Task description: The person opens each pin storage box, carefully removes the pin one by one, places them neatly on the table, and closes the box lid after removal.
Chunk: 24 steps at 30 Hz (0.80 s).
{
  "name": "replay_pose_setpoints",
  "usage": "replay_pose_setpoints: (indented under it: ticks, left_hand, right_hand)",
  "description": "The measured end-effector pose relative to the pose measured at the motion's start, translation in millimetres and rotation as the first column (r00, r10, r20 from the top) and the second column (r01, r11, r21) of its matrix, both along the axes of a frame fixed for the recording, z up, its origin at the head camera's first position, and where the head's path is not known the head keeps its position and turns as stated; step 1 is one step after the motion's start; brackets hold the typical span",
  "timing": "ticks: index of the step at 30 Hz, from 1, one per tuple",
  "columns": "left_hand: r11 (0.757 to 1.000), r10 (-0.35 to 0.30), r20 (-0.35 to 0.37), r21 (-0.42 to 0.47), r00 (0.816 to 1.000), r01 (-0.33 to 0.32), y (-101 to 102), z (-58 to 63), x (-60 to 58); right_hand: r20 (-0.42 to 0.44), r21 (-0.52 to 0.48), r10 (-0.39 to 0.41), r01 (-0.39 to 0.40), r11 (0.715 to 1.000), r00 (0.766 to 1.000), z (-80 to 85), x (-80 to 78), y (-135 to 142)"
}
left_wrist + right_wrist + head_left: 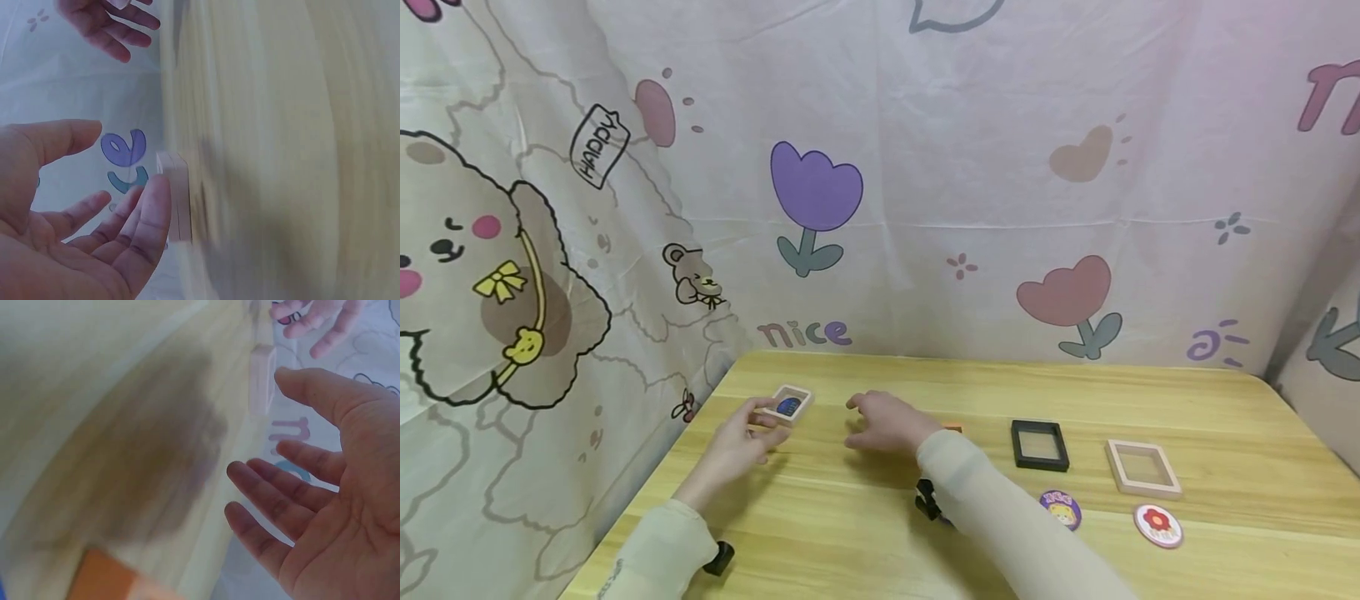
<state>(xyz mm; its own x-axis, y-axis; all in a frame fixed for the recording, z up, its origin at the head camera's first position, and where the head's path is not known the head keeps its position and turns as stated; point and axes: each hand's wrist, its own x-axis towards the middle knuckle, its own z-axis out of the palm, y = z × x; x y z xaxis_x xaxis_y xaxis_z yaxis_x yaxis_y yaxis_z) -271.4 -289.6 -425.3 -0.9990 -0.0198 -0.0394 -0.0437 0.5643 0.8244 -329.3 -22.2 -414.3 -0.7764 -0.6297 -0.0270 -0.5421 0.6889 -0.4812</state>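
At the far left of the table lies a small pale square frame with a dark blue round badge inside it. My left hand is beside that frame, fingers loosely bent and thumb apart; whether a fingertip touches the frame I cannot tell. From the left wrist view, the pale frame appears edge-on just past the fingertips. To the right, my right hand hovers above the wood with nothing in it. In the right wrist view its fingers are spread, apart from the pale frame.
An orange frame is mostly hidden behind my right forearm. Farther right lie a black square frame and a pale pink one. Nearer me are a purple badge and a red-flower badge. Printed cloth hangs behind the table.
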Motion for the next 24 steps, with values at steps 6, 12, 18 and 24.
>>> replay_pose_setpoints:
  ticks: [6,12,18,24]
  left_hand:
    - [0.994,0.059,0.021,-0.097,0.998,-0.056,-13,-4.2,-2.2]
    - [0.985,0.089,0.037,-0.151,0.995,-0.083,-22,-8.4,-9.7]
    - [0.966,0.119,0.045,-0.234,0.992,-0.105,-23,-11.6,-17.4]
    - [0.964,0.123,0.059,-0.244,0.991,-0.105,-24,-17.0,-24.7]
  right_hand:
    - [0.031,0.013,-0.066,0.066,0.998,0.997,-7.2,-3.0,-26]
    - [0.074,-0.013,-0.12,0.121,0.993,0.99,-13.3,-9.5,-46]
    - [0.076,-0.033,-0.114,0.117,0.993,0.99,-16.0,-12.1,-65]
    - [0.115,-0.076,-0.121,0.13,0.989,0.986,-16.0,-14.2,-78]
